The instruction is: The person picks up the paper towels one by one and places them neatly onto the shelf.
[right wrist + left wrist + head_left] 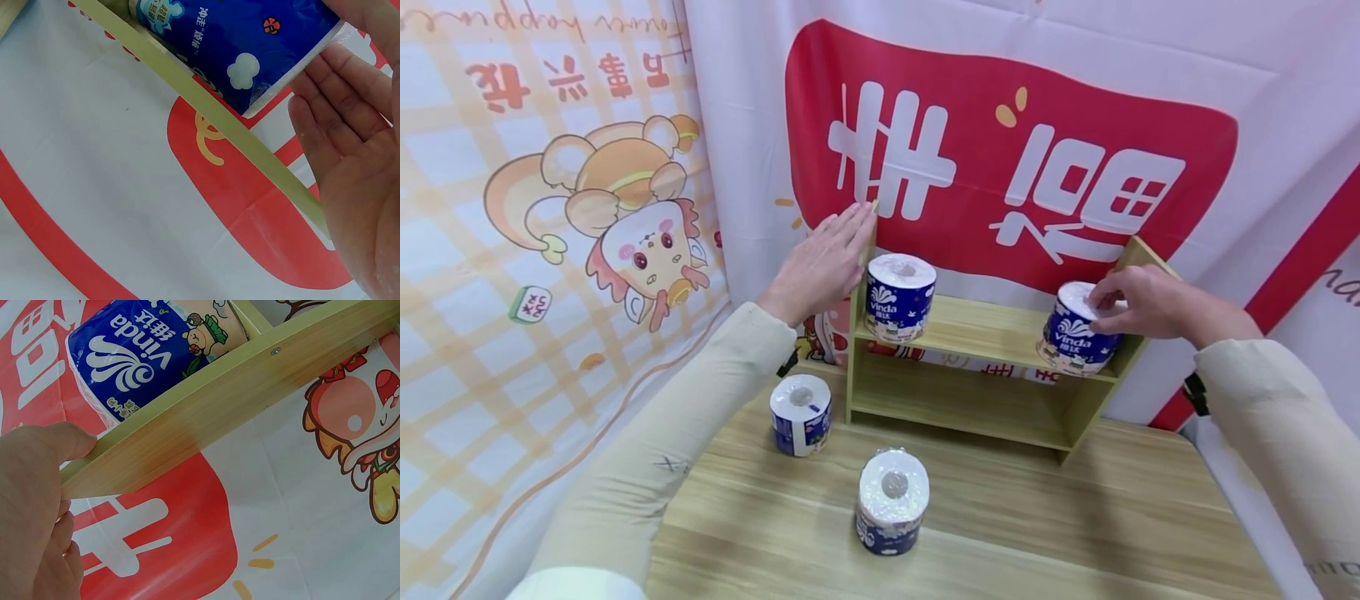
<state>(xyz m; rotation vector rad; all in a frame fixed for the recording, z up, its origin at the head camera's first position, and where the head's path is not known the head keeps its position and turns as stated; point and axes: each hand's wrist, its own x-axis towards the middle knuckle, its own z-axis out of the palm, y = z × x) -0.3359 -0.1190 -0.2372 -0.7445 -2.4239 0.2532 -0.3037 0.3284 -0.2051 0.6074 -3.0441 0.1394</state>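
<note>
A small wooden shelf with two levels stands at the back of the table. My left hand holds the top of its left side panel, the thumb on one face and the fingers on the other. Beside that panel, on the upper level, stands a blue-wrapped Vinda toilet roll. At the right end of the same level is another toilet roll, upright near the right panel. My right hand grips this roll at its top, thumb on the wrapper and fingers over the upper end.
Two more toilet rolls stand on the wooden table: one left of the shelf, one in front of it. A printed cloth hangs behind the shelf, and a checked one hangs at the left.
</note>
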